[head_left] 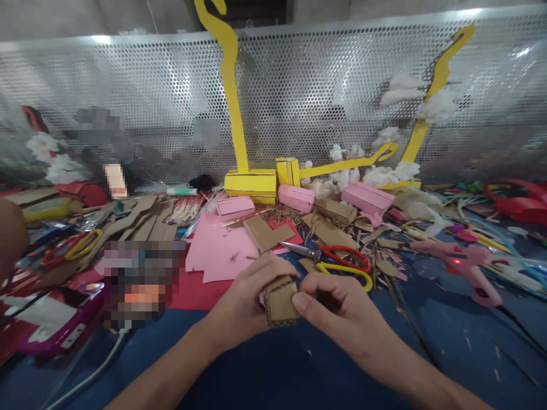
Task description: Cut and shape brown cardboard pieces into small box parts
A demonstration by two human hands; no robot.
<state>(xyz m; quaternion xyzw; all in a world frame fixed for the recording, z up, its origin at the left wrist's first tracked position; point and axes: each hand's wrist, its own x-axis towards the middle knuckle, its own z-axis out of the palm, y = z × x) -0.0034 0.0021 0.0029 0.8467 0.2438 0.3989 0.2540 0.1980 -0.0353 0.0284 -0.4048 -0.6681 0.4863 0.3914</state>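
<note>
Perforated metal panel (299, 102) across the back, shiny; what lies behind reads only as vague shapes through the holes. Below it, blue work surface (325, 370), much of it under craft litter, running out of frame at the lower edge.

Tall yellow strip (233, 97), wavy, standing up from a yellow box (252, 183); its hooked top is cut by the upper frame edge. Pink sheet (213, 250) over a red sheet (194, 293), the red partly covered.

Left hand (245, 299): fingers wrapped over the far side of a small cardboard block, gripping it; several fingertips hidden behind. Right hand (342, 307): fingers curled inward, thumb against the block's right edge; cannot tell whether the fingers behind pinch it too.

Left of the hands, a pixelated patch (141, 285); contents unreadable, white cable (98, 373) trailing from it and out of frame. Pink glue gun (465, 265) at right, on its side. Scissors (325, 253) beyond the hands, one red handle, one yellow, blades pointing left. Rounded form (11, 239) cut by the left edge, perhaps part of another person.

Cardboard block (282, 304): between both hands, low centre, brown face toward the viewer, corrugated edges showing, a sliver of pink at its left side; far side hidden.
</note>
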